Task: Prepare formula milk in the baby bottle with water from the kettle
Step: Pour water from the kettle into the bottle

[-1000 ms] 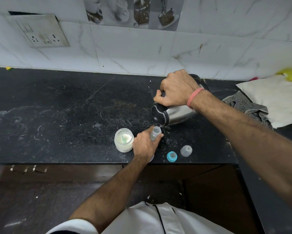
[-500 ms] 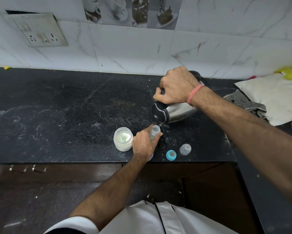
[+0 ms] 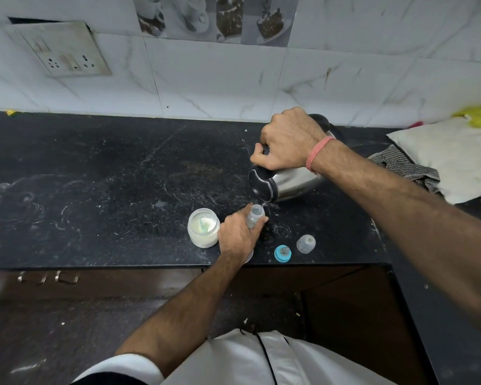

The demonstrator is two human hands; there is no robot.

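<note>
**Handling and Orientation: Kettle to Baby Bottle**

The baby bottle (image 3: 253, 216) stands on the black counter (image 3: 108, 190), directly below and in front of the kettle (image 3: 283, 184) spout. The left hand (image 3: 238, 236) is wrapped around the bottle body, fingers curled on it just under the neck. The right hand (image 3: 288, 140) is clamped on the kettle handle from above.

Handling, as judged: the bottle is small, light, thin-walled plastic, easily tipped, so a grip low on the body below the open mouth is appropriate. The kettle is steel, likely heavy with water and possibly hot on the shell; hold only the black handle.

Orientation: the bottle's long axis is near vertical, mouth upward, leaning slightly toward the kettle. The kettle is tilted, lid and spout facing left and down at the bottle mouth, base toward the right. A thin stream appears to run at the spout, but this is too small to confirm.

Left of the bottle, touching the left hand, is the open formula jar (image 3: 203, 227). Right of the bottle lie the blue teat ring (image 3: 282, 253) and clear cap (image 3: 305, 243).
</note>
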